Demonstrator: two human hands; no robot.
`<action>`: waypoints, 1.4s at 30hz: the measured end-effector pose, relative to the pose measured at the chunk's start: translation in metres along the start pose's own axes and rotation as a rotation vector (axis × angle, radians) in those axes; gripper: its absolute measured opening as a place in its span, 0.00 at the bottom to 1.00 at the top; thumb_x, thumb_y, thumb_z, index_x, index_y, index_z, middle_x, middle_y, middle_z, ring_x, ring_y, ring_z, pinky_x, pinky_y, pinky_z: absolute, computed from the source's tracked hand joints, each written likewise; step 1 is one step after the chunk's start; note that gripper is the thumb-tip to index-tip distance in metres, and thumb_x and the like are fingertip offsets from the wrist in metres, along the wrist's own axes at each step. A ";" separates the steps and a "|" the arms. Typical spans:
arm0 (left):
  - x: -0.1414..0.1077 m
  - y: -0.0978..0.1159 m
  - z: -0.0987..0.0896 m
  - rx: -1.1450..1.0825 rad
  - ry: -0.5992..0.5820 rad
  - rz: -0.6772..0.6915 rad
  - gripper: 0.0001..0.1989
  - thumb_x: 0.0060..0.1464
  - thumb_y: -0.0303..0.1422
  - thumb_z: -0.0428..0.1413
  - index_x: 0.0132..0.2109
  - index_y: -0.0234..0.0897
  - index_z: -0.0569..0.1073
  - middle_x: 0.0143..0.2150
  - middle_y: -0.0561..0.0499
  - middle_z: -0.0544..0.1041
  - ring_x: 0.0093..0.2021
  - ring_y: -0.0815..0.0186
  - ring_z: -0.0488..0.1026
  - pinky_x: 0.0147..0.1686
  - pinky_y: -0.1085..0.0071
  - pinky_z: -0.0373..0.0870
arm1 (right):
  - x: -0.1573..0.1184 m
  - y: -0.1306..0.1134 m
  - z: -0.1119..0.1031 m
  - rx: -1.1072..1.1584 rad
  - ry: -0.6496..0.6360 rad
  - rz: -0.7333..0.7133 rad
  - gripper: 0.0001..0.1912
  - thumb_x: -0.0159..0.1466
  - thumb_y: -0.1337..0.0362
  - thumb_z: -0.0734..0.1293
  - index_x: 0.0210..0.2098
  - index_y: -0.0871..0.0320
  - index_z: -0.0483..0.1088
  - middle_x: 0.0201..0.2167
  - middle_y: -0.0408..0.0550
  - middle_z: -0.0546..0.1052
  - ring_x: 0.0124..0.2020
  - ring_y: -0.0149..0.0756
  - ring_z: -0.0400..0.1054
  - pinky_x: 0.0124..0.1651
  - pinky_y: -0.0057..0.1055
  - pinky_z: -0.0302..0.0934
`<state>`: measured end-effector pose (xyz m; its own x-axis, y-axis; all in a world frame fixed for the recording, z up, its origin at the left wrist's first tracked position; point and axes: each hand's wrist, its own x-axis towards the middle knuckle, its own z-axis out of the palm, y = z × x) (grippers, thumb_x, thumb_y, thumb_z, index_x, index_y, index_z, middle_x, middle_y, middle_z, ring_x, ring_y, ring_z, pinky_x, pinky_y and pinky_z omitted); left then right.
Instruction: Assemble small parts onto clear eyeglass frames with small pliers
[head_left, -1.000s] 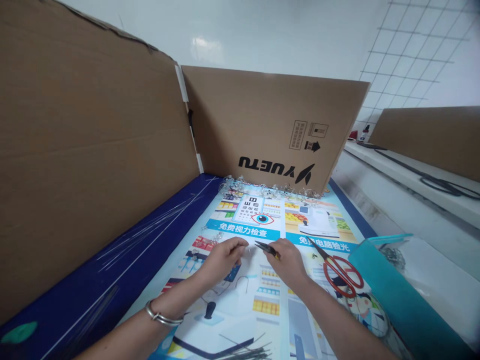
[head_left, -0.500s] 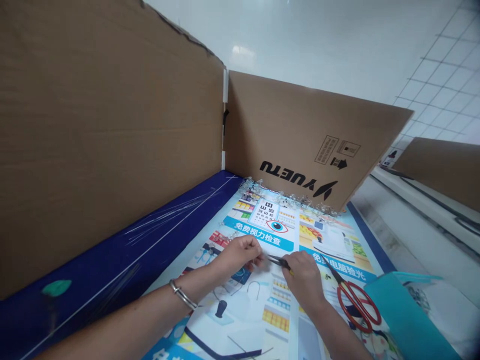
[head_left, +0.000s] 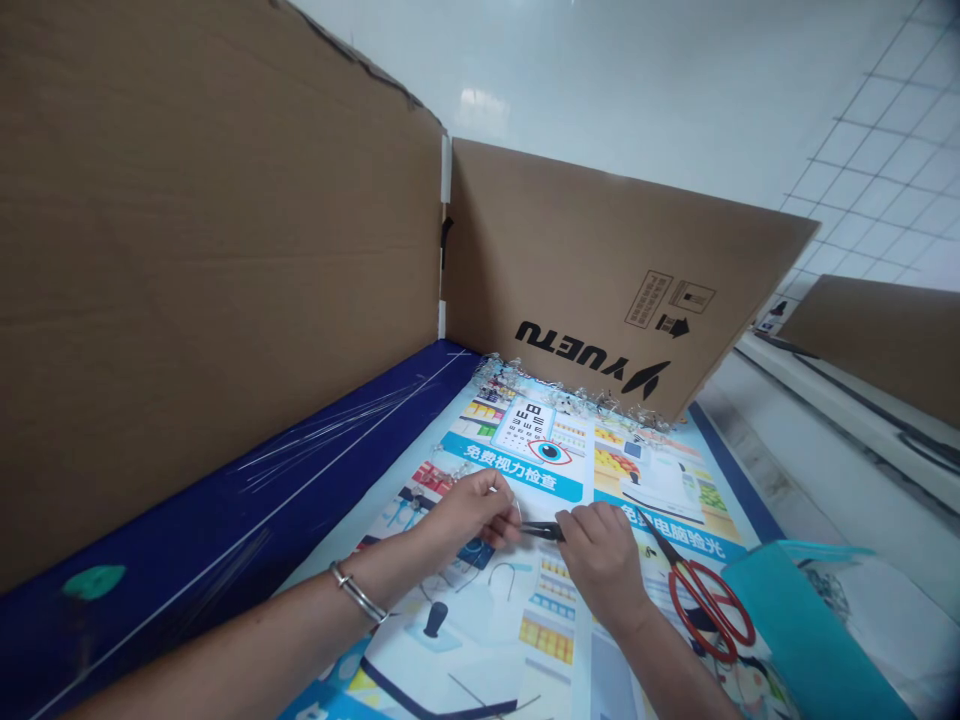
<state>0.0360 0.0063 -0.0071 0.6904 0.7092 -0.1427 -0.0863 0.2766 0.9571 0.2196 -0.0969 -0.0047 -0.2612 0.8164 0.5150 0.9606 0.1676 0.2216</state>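
Note:
My left hand (head_left: 480, 510), with a silver bangle on its wrist, is closed in a pinch on a thin wire (head_left: 517, 503) near the middle of the printed sheet. My right hand (head_left: 600, 550) is closed round the handles of dark-jawed pliers (head_left: 541, 530). The jaws point left and reach the fingertips of my left hand; whether they grip the wire is too small to tell. Curved pieces of wire (head_left: 501, 568) lie on the sheet just below the hands. Red-handled scissors (head_left: 709, 605) rest to the right of my right hand.
Tall cardboard panels stand at the left (head_left: 225, 230) and back (head_left: 600, 250). Small wire pieces (head_left: 570, 398) line the back panel's foot. A teal box (head_left: 817, 620) sits at the lower right. Long thin strands (head_left: 322, 430) lie on the blue surface (head_left: 247, 520) at the left.
The pliers have turned to lie more level, their jaws now at the fingers of my left hand. The whole view has shifted slightly.

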 end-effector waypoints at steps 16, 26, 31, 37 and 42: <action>0.000 0.001 0.003 0.025 -0.018 -0.056 0.11 0.50 0.39 0.51 0.32 0.36 0.61 0.27 0.51 0.74 0.24 0.66 0.75 0.19 0.77 0.64 | 0.000 -0.001 -0.002 -0.018 -0.002 -0.023 0.07 0.61 0.68 0.59 0.37 0.57 0.68 0.26 0.46 0.66 0.31 0.36 0.55 0.35 0.36 0.47; -0.001 0.004 0.004 0.054 -0.048 -0.023 0.12 0.51 0.41 0.49 0.33 0.37 0.61 0.27 0.50 0.74 0.24 0.66 0.74 0.20 0.77 0.63 | 0.000 0.000 -0.003 0.000 0.020 -0.037 0.08 0.61 0.70 0.58 0.37 0.58 0.67 0.25 0.46 0.65 0.30 0.35 0.56 0.35 0.34 0.48; -0.003 0.009 0.005 0.133 -0.068 0.056 0.10 0.52 0.39 0.48 0.33 0.37 0.62 0.28 0.51 0.74 0.26 0.68 0.73 0.23 0.76 0.65 | 0.001 0.000 -0.002 0.022 -0.040 -0.044 0.06 0.60 0.71 0.59 0.31 0.58 0.67 0.24 0.45 0.66 0.30 0.33 0.58 0.35 0.32 0.49; -0.007 0.015 0.005 0.449 -0.081 0.243 0.06 0.54 0.34 0.46 0.32 0.37 0.65 0.28 0.53 0.74 0.28 0.70 0.71 0.27 0.77 0.64 | 0.003 0.000 -0.001 0.152 -0.222 0.079 0.07 0.57 0.65 0.64 0.24 0.56 0.65 0.22 0.42 0.69 0.26 0.30 0.61 0.28 0.26 0.47; -0.013 0.021 0.004 0.695 -0.133 0.350 0.08 0.54 0.29 0.44 0.33 0.39 0.67 0.28 0.54 0.74 0.29 0.70 0.69 0.29 0.77 0.62 | 0.008 0.000 -0.014 0.288 -0.392 0.165 0.06 0.56 0.61 0.66 0.23 0.54 0.68 0.22 0.40 0.72 0.24 0.29 0.64 0.24 0.25 0.44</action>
<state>0.0280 0.0009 0.0162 0.7900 0.5845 0.1854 0.1238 -0.4482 0.8853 0.2166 -0.0983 0.0110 -0.1017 0.9815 0.1621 0.9877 0.1191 -0.1017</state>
